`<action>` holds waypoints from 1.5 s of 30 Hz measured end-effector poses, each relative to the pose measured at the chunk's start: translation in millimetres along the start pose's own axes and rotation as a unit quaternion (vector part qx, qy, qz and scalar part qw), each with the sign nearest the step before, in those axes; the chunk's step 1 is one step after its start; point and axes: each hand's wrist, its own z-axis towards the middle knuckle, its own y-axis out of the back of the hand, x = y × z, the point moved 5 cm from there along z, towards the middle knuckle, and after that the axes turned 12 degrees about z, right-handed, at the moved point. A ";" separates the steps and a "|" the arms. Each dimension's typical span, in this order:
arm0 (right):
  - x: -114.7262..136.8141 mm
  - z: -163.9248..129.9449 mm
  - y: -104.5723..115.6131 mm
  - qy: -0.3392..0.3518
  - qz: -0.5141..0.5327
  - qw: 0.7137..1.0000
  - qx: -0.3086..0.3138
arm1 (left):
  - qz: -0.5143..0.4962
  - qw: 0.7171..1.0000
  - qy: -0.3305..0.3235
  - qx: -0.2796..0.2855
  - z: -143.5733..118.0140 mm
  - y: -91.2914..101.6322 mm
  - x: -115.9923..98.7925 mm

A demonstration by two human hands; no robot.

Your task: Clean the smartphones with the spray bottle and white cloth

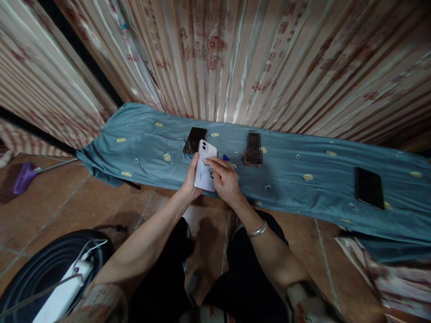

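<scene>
Above the blue cloth (296, 157), left hand (191, 181) grips a white phone (204, 168); right hand (225, 179) pinches its back

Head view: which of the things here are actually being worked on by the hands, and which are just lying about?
In hand:
- white phone, back side up, gripped by the left hand
- right hand, fingertips pressing on the phone's back

Lying about:
- dark phone on the blue cloth
- black phone further right on the cloth
- small blue item
- purple broom on the floor
</scene>
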 end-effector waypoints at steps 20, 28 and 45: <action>-4.7 1.5 5.7 -0.020 -0.027 0.999 -0.007 | 0.021 1.000 -0.010 0.007 2.9 5.2 6.8; -23.3 4.3 15.0 -0.048 -0.054 0.996 -0.045 | 0.037 0.999 0.014 0.034 -3.3 0.7 14.9; -33.9 9.0 26.9 -0.080 -0.058 0.993 -0.060 | 0.049 0.997 0.020 0.051 -15.5 -6.3 13.6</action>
